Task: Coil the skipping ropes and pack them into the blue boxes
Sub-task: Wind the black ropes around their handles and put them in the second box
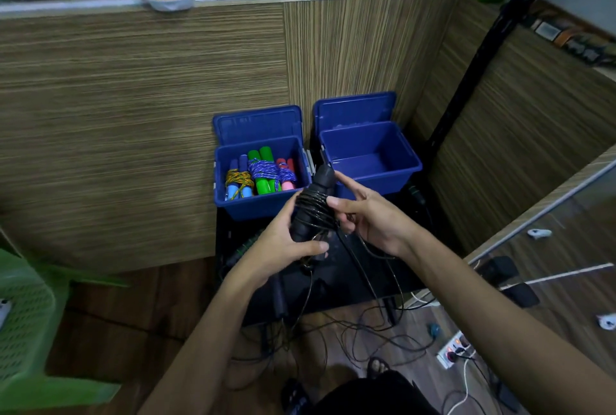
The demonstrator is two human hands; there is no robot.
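Left hand [283, 241] grips a pair of black handles [311, 211] wound with thin black rope [315, 206]; right hand [363, 218] pinches the rope beside them, index finger extended. Behind stand two open blue boxes: the left box [260, 204] holds three coiled coloured ropes [263, 174], the right box [370, 161] holds nothing visible. Loose rope trails to the floor [333, 341].

Both forearms were bare, no sleeves in view, no watch or rings on the left hand [283, 241] or right hand [370, 218]. Below the hands: dark clothing [370, 394] over the lap, one bare foot in a dark sandal [378, 366].
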